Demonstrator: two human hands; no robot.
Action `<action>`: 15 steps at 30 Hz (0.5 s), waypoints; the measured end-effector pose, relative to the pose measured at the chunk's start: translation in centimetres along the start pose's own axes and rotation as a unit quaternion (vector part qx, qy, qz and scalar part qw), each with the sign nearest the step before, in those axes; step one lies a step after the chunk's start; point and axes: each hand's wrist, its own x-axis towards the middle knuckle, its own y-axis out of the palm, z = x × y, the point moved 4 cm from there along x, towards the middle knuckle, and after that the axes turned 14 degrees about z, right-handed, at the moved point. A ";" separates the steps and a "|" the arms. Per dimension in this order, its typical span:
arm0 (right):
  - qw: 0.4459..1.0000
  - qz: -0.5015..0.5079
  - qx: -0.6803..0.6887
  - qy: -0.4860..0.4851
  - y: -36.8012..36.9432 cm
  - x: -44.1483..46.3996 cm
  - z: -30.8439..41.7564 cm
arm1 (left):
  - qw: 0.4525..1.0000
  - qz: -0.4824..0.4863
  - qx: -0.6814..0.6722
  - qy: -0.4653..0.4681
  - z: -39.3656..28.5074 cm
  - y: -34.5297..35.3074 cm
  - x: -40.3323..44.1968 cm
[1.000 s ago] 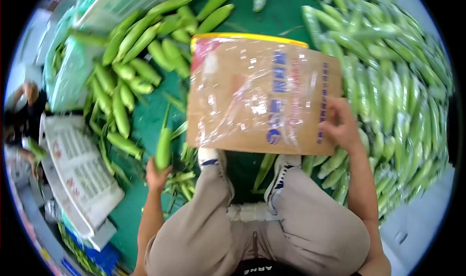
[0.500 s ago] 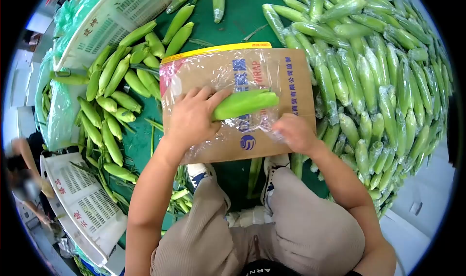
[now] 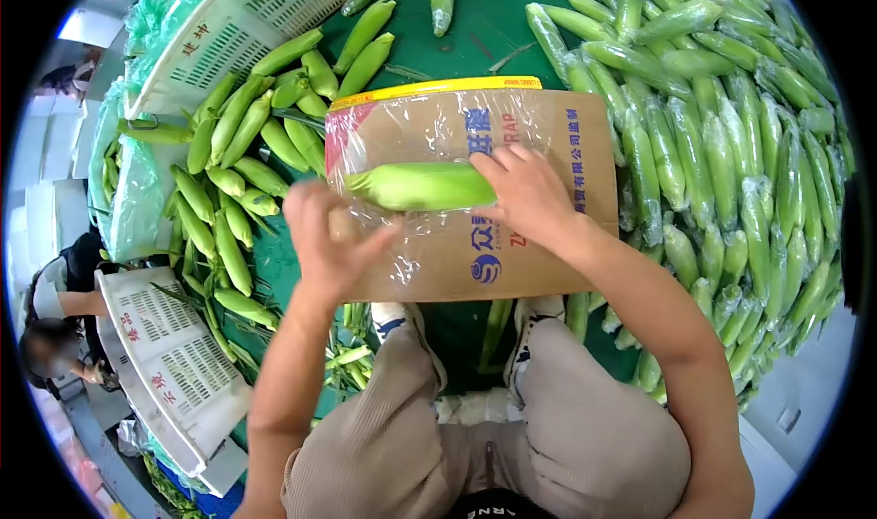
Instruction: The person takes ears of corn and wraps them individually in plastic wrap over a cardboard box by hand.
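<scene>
A green ear of corn in its husk (image 3: 425,187) lies crosswise on a sheet of clear cling film (image 3: 402,254), over a cardboard box (image 3: 548,268) with blue and red print. My right hand (image 3: 525,193) grips the ear's right end, thumb below and fingers above. Just off the ear's left end is my left hand (image 3: 329,240), open and somewhat blurred, its thumb stretched out over the film. Whether its fingertips touch the film I cannot tell. A yellow strip (image 3: 438,90) runs along the box's far edge.
To the right rises a large heap of film-wrapped corn (image 3: 703,153). Unwrapped ears (image 3: 228,199) lie loose at the left on the green surface (image 3: 466,44), beside white crates (image 3: 174,373). Another person (image 3: 68,291) is at the far left.
My right hand has moved from the film's near right corner onto the ear's right end. My left hand has let go of the ear and drawn left. The ear now lies farther left on the box.
</scene>
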 end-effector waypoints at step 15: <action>0.974 0.163 0.134 -0.081 -0.1 -4.7 2.1 | 0.987 0.058 -0.132 -0.068 -3.6 3.4 -8.2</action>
